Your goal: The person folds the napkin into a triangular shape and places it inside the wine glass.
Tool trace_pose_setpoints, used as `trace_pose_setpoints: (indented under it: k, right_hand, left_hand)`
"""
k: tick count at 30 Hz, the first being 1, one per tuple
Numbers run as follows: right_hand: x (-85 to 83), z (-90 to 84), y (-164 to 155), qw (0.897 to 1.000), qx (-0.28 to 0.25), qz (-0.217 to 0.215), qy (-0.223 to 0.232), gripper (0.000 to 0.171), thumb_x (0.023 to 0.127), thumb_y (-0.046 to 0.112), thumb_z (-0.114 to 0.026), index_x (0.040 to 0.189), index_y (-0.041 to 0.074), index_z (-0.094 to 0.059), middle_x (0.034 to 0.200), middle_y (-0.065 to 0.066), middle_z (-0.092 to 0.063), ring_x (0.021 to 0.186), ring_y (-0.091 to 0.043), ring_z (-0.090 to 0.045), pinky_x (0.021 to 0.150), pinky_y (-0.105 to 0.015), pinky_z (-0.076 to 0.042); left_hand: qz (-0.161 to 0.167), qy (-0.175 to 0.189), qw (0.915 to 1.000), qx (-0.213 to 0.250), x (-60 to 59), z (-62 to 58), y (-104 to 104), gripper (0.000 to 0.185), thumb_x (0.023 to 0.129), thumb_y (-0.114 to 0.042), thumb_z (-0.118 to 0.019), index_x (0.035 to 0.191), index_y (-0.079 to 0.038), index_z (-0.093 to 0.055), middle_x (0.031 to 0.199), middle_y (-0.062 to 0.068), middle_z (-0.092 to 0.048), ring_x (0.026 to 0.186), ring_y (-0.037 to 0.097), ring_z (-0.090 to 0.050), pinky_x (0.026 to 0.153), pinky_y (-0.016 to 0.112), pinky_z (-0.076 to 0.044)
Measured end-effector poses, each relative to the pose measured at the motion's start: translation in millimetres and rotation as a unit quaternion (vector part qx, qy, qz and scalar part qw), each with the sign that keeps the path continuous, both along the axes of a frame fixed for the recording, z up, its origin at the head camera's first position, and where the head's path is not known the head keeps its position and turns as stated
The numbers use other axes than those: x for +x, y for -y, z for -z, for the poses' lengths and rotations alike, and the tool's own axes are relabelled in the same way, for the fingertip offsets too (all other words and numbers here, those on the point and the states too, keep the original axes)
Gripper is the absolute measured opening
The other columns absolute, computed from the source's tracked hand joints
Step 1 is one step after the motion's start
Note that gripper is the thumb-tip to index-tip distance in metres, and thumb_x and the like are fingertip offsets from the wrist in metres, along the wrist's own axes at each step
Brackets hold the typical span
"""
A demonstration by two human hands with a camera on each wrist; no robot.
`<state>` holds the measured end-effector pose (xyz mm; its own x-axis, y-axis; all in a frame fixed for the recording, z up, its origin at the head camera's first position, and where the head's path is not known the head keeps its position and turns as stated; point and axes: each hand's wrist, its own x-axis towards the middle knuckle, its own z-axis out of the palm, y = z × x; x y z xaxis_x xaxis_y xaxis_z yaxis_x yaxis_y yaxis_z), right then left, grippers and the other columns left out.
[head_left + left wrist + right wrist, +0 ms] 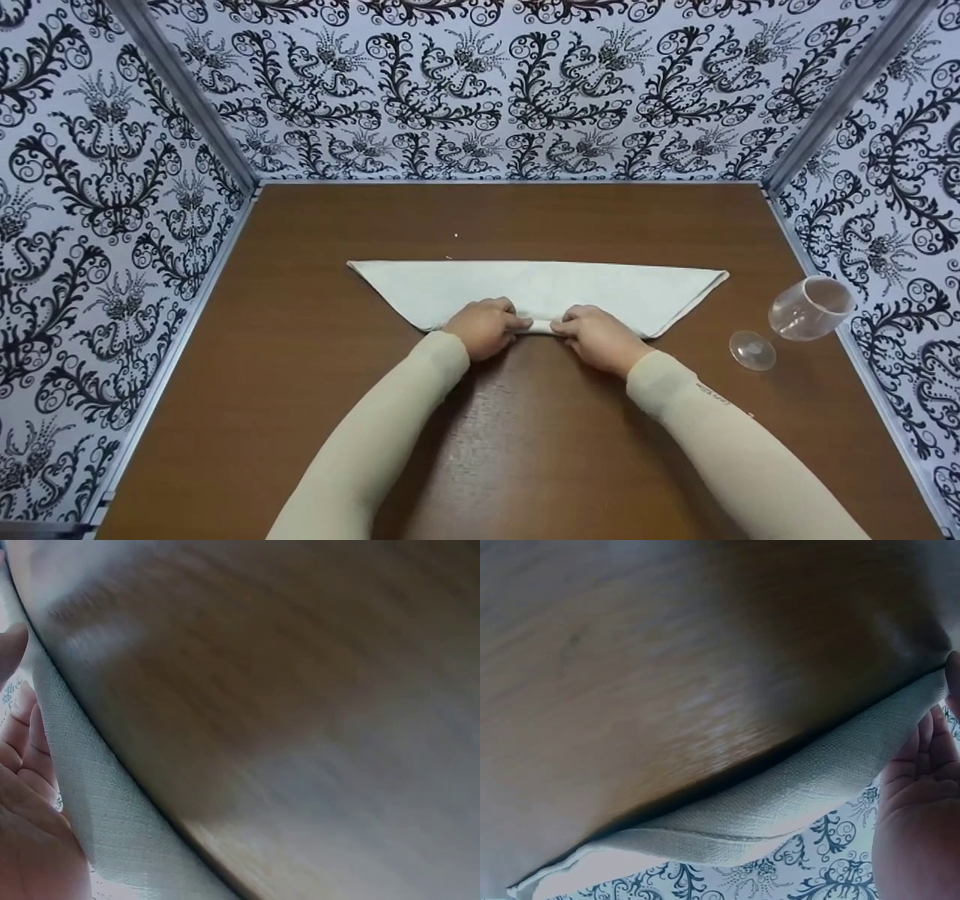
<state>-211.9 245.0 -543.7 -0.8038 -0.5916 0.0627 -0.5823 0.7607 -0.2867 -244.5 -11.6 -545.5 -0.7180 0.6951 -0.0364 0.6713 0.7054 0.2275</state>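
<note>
A white cloth napkin (480,281) lies spread sideways on the table, folded into a wide shape with pointed left and right ends. Its near edge is rolled or folded over in the middle. My left hand (484,328) pinches this edge left of centre, thumb in front and fingers over the cloth. A short way to its right, my right hand (600,337) pinches the same edge, its thumb pointing towards the left one. In the left wrist view the cloth (90,757) runs past the left palm. The right wrist view shows the rolled edge (780,795) leading to the right fingers.
On the right of the brown wooden table (510,450) stands a clear stemmed glass (810,307) with a round foot, near the table's edge. Patterned black-and-white panels (465,82) in grey frames enclose the back and both sides. Tiny white specks lie behind the cloth.
</note>
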Motion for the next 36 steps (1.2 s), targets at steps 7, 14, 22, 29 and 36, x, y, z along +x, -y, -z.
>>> trace_pose_setpoints:
  k: [7, 14, 22, 29, 36]
  right_hand:
    - [-2.5, -1.1, 2.8, 1.000, 0.004, 0.012, 0.004, 0.022, 0.097, 0.004, -0.072, 0.115, 0.013, -0.081, 0.097, -0.006, -0.071, 0.089, -0.025, -0.065, 0.083, -0.045, -0.056]
    - [-3.4, -0.5, 3.2, 0.999, 0.021, 0.025, 0.007, 0.023, 0.100, 0.008, -0.070, 0.119, 0.015, -0.081, 0.095, -0.002, -0.072, 0.085, -0.022, -0.066, 0.080, -0.042, -0.057]
    - [-3.3, -1.3, 4.6, 0.999, 0.025, 0.034, 0.004, 0.021, 0.103, 0.013, -0.067, 0.117, 0.014, -0.082, 0.094, -0.003, -0.075, 0.086, -0.023, -0.067, 0.080, -0.043, -0.058]
    - [-1.9, -0.2, 4.4, 0.998, 0.039, 0.040, -0.009, 0.026, 0.103, 0.008, -0.065, 0.122, 0.014, -0.081, 0.103, -0.005, -0.077, 0.098, -0.028, -0.071, 0.088, -0.045, -0.060]
    - [-4.2, -1.1, 7.3, 0.998, 0.037, 0.056, 0.022, 0.034, 0.102, -0.001, -0.055, 0.123, 0.010, -0.079, 0.110, -0.008, -0.078, 0.107, -0.029, -0.073, 0.099, -0.047, -0.058]
  left_hand:
    - [-0.009, 0.016, 0.9998, 0.001, 0.4, -0.3, -0.6, 0.042, 0.103, -0.024, -0.070, 0.143, -0.035, -0.067, 0.125, 0.002, -0.068, 0.108, 0.022, -0.068, 0.095, 0.037, -0.056]
    - [-0.019, 0.010, 0.9997, -0.011, 2.2, -3.9, -3.2, 0.035, 0.108, -0.025, -0.062, 0.140, -0.036, -0.069, 0.123, -0.001, -0.069, 0.107, 0.020, -0.069, 0.095, 0.035, -0.057]
    - [-0.037, 0.014, 0.9991, -0.013, 2.3, -5.9, -5.7, 0.033, 0.110, -0.028, -0.057, 0.138, -0.038, -0.070, 0.120, -0.003, -0.070, 0.104, 0.020, -0.070, 0.093, 0.036, -0.057]
    - [-0.054, 0.020, 0.9981, -0.020, 1.4, -7.3, -7.0, 0.032, 0.110, -0.027, -0.057, 0.137, -0.037, -0.071, 0.120, -0.003, -0.074, 0.107, 0.021, -0.071, 0.096, 0.037, -0.058]
    - [-0.098, 0.080, 0.9920, 0.011, -2.8, -6.5, -5.4, 0.033, 0.110, -0.018, -0.055, 0.134, -0.029, -0.074, 0.131, -0.003, -0.074, 0.125, 0.020, -0.068, 0.110, 0.037, -0.053]
